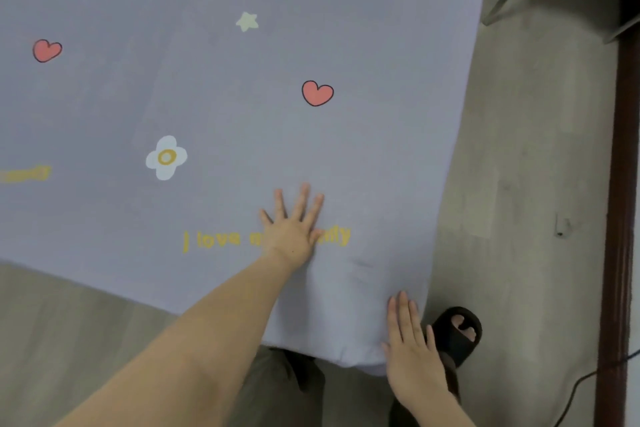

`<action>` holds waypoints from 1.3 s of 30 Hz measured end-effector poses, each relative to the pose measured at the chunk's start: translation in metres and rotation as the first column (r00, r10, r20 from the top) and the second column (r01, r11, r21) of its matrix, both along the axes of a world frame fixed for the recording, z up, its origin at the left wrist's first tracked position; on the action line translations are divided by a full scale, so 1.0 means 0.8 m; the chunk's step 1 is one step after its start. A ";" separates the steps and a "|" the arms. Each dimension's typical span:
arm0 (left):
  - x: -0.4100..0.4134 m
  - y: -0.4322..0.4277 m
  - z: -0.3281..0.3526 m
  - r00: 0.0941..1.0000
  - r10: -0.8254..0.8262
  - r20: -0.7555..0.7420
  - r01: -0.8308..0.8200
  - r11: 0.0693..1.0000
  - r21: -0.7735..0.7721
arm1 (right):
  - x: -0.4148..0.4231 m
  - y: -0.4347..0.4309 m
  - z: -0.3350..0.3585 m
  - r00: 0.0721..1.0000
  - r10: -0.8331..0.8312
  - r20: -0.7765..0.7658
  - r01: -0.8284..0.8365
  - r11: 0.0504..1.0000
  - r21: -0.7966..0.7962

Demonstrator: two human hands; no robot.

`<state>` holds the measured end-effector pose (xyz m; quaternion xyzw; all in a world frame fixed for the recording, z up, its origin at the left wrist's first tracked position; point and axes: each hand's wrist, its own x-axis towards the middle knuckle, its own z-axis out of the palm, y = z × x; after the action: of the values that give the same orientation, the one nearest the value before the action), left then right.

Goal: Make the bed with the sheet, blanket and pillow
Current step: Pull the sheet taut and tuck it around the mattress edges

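A lilac sheet [225, 87] printed with hearts, a flower, a star and yellow lettering lies spread flat over the bed, filling most of the view. My left hand [294, 229] rests flat on it with fingers spread, over the yellow lettering near the bed's corner. My right hand [410, 340] lies flat with fingers together against the sheet's corner, where the cloth drops over the edge. Neither hand holds anything. No blanket or pillow is in view.
Grey wood-look floor [512, 184] runs along the right side and below the bed. My foot in a black slipper [457, 333] stands by the corner. A dark wooden post [620, 218] and a black cable [581, 385] are at the far right.
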<state>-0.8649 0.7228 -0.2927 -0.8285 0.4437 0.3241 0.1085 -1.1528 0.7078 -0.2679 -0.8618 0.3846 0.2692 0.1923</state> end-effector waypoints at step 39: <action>-0.057 -0.255 0.020 0.264 0.937 -0.230 -0.952 0.291 0.093 | 0.266 -0.579 0.000 0.528 0.849 -0.021 -0.831 0.522 0.193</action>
<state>-0.9102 0.5189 -0.2765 -0.8862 -0.1165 0.4078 -0.1867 -0.9396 0.2445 -0.2678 -0.9053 -0.0916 0.4061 0.0845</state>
